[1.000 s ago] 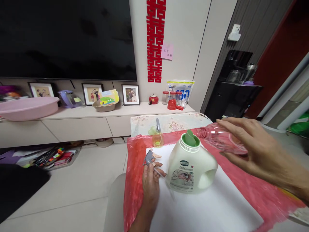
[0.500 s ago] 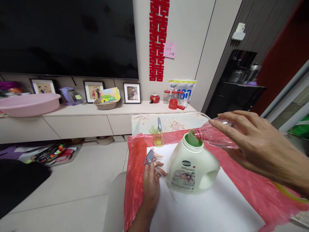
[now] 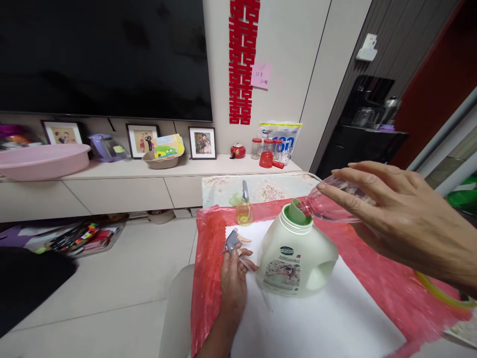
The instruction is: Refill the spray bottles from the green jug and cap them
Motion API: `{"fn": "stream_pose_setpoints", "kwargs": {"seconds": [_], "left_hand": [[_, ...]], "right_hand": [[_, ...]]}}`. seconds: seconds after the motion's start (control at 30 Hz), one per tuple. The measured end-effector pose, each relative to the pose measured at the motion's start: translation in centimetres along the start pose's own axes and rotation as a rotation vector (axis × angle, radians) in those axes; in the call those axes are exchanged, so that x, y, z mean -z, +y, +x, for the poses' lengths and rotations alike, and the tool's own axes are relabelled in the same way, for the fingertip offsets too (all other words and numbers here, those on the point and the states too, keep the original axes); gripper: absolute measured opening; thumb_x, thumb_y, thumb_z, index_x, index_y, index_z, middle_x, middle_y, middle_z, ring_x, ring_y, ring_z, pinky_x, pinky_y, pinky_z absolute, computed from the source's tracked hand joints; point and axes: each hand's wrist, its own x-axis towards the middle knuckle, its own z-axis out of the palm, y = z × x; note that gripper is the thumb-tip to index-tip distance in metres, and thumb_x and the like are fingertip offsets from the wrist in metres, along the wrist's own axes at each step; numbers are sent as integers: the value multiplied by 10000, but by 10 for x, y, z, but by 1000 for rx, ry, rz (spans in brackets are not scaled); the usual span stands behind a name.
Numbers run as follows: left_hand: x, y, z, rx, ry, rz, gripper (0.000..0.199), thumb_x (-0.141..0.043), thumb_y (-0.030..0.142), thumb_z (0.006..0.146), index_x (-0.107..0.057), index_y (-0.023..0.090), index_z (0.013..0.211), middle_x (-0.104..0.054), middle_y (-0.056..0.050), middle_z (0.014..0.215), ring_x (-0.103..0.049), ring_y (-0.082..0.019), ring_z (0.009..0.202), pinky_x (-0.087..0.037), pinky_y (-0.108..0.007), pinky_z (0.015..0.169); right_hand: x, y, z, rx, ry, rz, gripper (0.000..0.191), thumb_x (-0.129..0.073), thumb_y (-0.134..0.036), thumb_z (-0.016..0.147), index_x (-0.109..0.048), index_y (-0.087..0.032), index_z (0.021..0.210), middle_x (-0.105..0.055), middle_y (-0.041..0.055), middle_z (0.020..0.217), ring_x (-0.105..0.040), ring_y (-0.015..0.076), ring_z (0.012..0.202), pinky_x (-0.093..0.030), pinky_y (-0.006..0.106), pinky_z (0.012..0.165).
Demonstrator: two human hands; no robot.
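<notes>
With your right hand [image 3: 391, 209] you are gripping a clear, pink-tinged plastic bottle [image 3: 328, 206], its fingers wrapping over the body. The bottle is lying nearly sideways, its neck pointing left at the mouth of a pale green, handled plastic jug [image 3: 316, 246] — right by the curved green plastic spout [image 3: 297, 214] (whether they are touching, you cannot tell from here). Your left hand [image 3: 234, 278] is pinching a grey-and-peach plastic trigger sprayer head [image 3: 231, 240], its thin translucent tube [image 3: 266, 298] trailing down past the jug's lower left. The jug is standing upright on a flat white sheet [image 3: 316, 328], which is lying over crinkled red plastic film [image 3: 208, 263].
</notes>
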Motion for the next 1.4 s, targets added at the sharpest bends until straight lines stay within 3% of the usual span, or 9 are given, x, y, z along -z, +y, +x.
{"fn": "stream_pose_setpoints", "kwargs": {"seconds": [0.43, 0.67, 0.83, 0.97, 1.17, 1.27, 1.4], "left_hand": [[1, 1, 0, 2, 17, 20, 450, -698, 527, 865, -587, 155, 1093, -709, -37, 876, -630, -96, 562, -495, -227, 570], [0, 1, 5, 52, 62, -66, 522, -787, 548, 741, -595, 168, 1043, -715, -14, 811, -610, -105, 532, -507, -249, 553], [1, 3, 5, 109, 107, -157, 518, -841, 485, 695, -612, 159, 1027, -726, -26, 778, -633, -117, 571, -512, -237, 571], [0, 6, 5, 152, 118, -223, 475, -841, 429, 703, -619, 155, 1022, -728, -36, 777, -639, -121, 585, -494, -215, 541], [-3, 14, 4, 224, 130, -301, 254, -721, 333, 834, -624, 149, 979, -722, -49, 791, -637, -118, 571, -512, -210, 533], [-5, 20, 3, 242, 138, -344, 165, -625, 283, 911, -627, 143, 997, -721, -62, 820, -642, -114, 587, -524, -208, 548], [-8, 30, 3, 258, 132, -394, 155, -554, 270, 964, -639, 147, 1005, -716, -63, 854, -635, -104, 590, -520, -197, 540]], "right_hand": [[6, 6, 9, 83, -10, -3, 472, -221, -158, 1041, -393, -270, 1466, -274, 51, 1518, -360, 339, 1357, -387, 480, 923], [13, 8, 17, 129, 7, 30, 433, -168, -253, 1108, -483, -239, 1404, -308, 85, 1496, -344, 364, 1364, -374, 532, 936], [14, 11, 20, 177, 44, 59, 461, -220, -133, 1067, -520, -224, 1405, -308, 76, 1497, -280, 323, 1424, -305, 539, 1068], [17, 11, 23, 185, 65, 66, 449, -221, -131, 1071, -513, -223, 1400, -323, 64, 1492, -275, 300, 1436, -282, 543, 1106], [15, 8, 19, 169, 30, 89, 430, -254, -143, 1058, -514, -231, 1389, -273, 55, 1521, -254, 313, 1443, -274, 559, 1106], [7, 4, 13, 87, 22, 94, 461, -308, -141, 1022, -499, -268, 1421, -293, 50, 1510, -301, 310, 1406, -270, 568, 1092], [-4, 0, -2, -45, -6, 173, 428, -348, -317, 1044, -509, -272, 1437, -393, 69, 1434, -410, 312, 1285, -349, 540, 982]]}}
